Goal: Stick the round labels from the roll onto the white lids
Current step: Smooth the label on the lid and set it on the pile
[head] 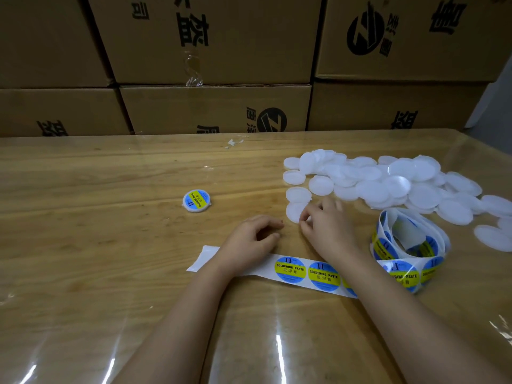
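One round white plastic lid (294, 211) lies flat near the worktop's centre, at the near-left tip of the loose pile of white lids (388, 181). The right hand (325, 227) is just right of it, fingers curled onto its edge, pinching it. The left hand (250, 236) is just left of the right hand, apart from that lid, fingers loosely curled and gripping nothing, wrist lying on the white backing strip (205, 257). The strip's long axis runs left-right, roughly parallel to the near edge, from its bare left end under both forearms to the loosely coiled roll of blue-and-yellow round labels (410, 239) near the right edge, just in front of the pile. The two labels on the strip (291, 269) between the forearms read "SOLDERING PASTE", upright to the wearer. A labelled lid (197, 200) sits alone left of centre, well apart from the hands, print turned sideways. Worktop (83, 189): light wood under a clear glossy sheet. Stacked brown cardboard cartons (210, 106) with black print line the far edge.
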